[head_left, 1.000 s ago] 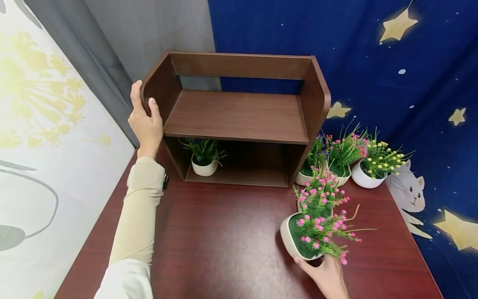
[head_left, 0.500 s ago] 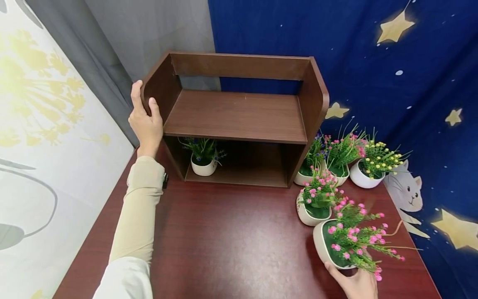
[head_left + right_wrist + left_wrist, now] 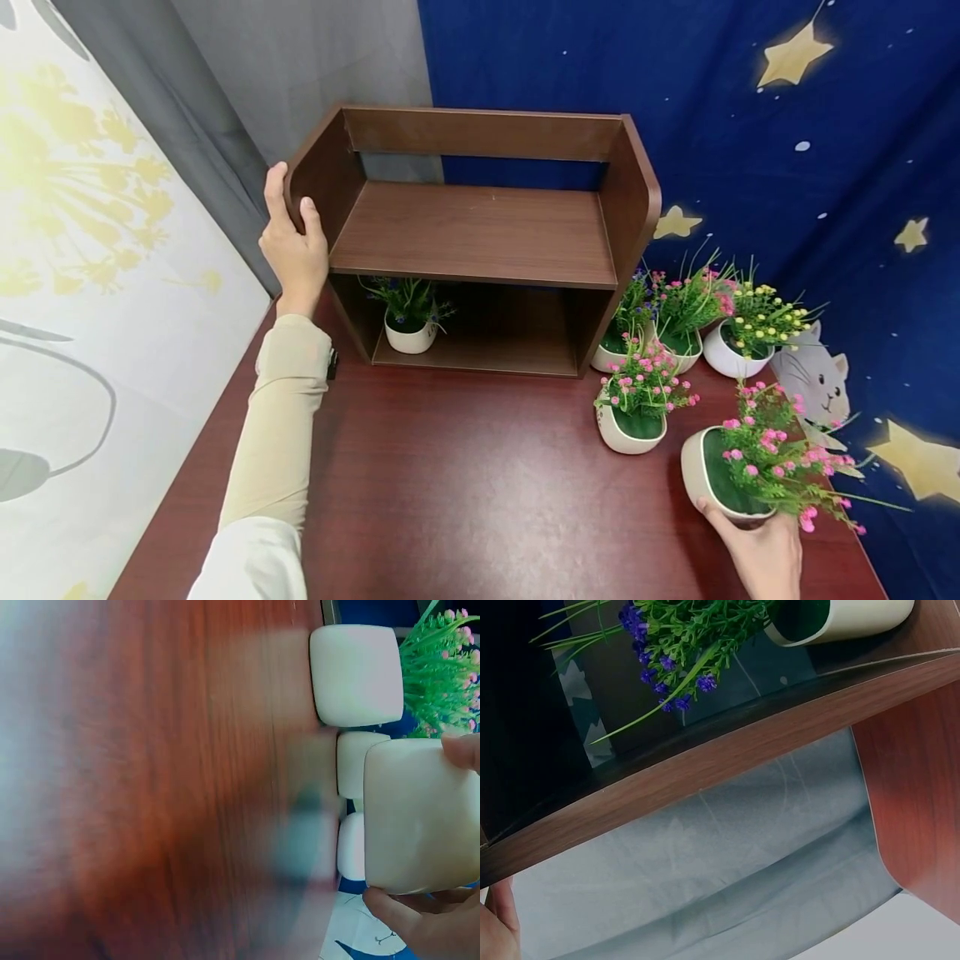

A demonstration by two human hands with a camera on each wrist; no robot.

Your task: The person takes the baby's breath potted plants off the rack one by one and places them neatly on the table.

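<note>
My left hand (image 3: 294,254) grips the front edge of the left side panel of a brown two-tier desk shelf (image 3: 480,233), thumb inside and fingers outside. My right hand (image 3: 761,550) holds a white pot of pink artificial flowers (image 3: 697,471) by its near side. The pot tilts to the right and appears raised off the table in the right wrist view, where fingers (image 3: 397,911) and thumb (image 3: 461,750) clasp its sides. A second pink-flowered pot (image 3: 630,433) stands to its left. Inside the lower tier, at the left, sits a pot of blue-violet flowers (image 3: 410,337).
Beside the shelf's right side stand a blue-flowered pot (image 3: 609,360), another pink-flowered pot (image 3: 686,358) and a yellow-flowered pot (image 3: 738,358). The reddish-brown table (image 3: 450,483) meets a blue star-patterned curtain (image 3: 750,150) behind and a white patterned panel (image 3: 112,333) at left.
My right hand has carried the pink-flowered pot rightward, away from the other pink pot, which is now fully uncovered. My left hand stays on the shelf panel.
</note>
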